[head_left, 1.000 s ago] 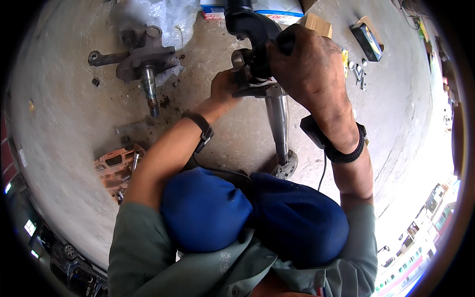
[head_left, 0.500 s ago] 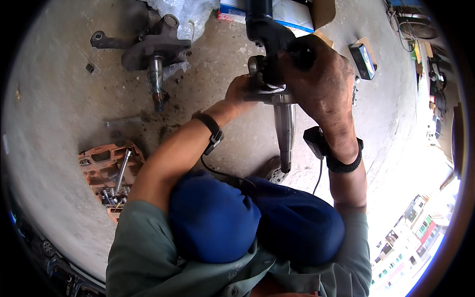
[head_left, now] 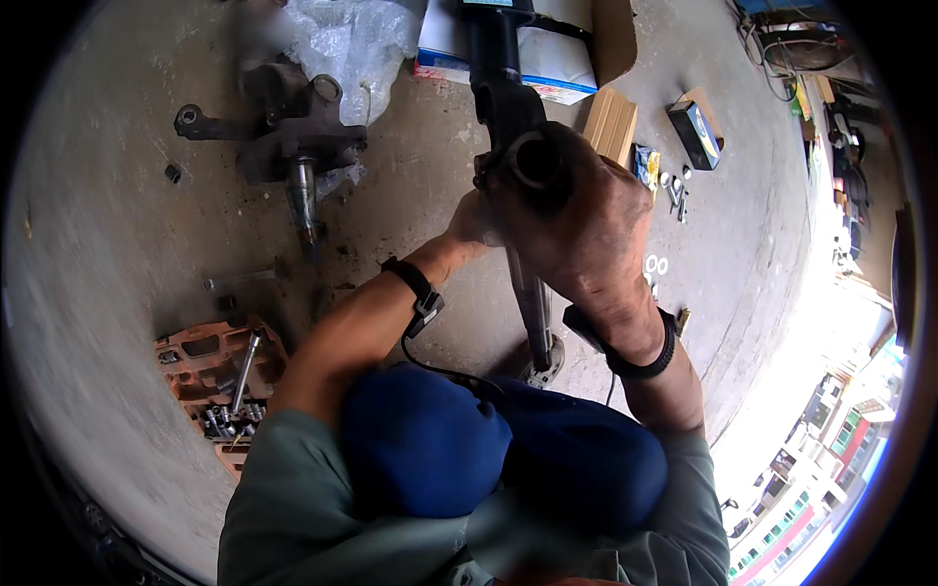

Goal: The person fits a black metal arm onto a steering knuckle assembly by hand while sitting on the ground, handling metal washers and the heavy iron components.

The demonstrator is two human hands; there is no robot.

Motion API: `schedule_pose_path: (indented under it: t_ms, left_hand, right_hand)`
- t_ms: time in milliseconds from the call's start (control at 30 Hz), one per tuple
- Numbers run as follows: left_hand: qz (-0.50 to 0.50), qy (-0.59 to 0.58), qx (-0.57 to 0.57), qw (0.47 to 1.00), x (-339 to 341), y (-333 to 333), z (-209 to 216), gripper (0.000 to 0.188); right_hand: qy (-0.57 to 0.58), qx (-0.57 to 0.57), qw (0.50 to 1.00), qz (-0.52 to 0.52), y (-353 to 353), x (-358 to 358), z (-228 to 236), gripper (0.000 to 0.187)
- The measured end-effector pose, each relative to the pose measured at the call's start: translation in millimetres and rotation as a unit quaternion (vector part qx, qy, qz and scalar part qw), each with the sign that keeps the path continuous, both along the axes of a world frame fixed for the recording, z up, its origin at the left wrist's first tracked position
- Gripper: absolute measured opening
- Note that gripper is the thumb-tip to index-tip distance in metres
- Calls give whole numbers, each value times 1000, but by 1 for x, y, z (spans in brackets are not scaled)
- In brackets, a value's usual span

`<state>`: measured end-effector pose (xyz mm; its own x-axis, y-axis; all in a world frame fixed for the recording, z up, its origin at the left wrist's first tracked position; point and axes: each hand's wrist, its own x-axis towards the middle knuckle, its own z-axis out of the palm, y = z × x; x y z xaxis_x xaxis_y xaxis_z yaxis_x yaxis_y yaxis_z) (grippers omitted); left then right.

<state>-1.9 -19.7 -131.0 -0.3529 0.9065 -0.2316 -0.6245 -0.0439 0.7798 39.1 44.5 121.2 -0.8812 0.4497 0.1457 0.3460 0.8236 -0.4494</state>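
Between my arms is a black steering knuckle with a long silver tapered spindle (head_left: 531, 298) pointing down toward my knees. My right hand (head_left: 591, 220) is closed over the knuckle's body, next to a round open bore. From the left, my left hand (head_left: 471, 223) grips the knuckle's underside; its fingers are hidden behind the part and my right hand. A thick black arm (head_left: 508, 103) of the part reaches up over the boxes. At the upper left, a second, dirtier steering knuckle (head_left: 293, 137) lies on the floor with its spindle toward me.
Clear plastic wrap (head_left: 347, 49) and an open white-and-blue box (head_left: 557, 68) lie at the far side. To the right are a small dark box (head_left: 696, 135), a brown carton (head_left: 611, 125), bolts (head_left: 678, 200) and washers (head_left: 657, 265). An orange socket case (head_left: 200, 366) lies open at left.
The held knuckle has turned and tilted, so its round bore now faces up. My right hand has moved slightly down and left with it. Small hardware at right has come into view.
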Motion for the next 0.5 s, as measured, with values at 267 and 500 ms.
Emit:
schedule_pose_path:
  t_ms: [267, 500]
  left_hand:
    - [47, -281, 20, 958, -5, -12, 60, 40]
    - [-15, -178, 26, 984, 8, 9, 12, 53]
  right_hand:
    - [-26, 71, 997, 27, -19, -18, -10, 48]
    - [29, 24, 999, 13, 2, 4, -19, 56]
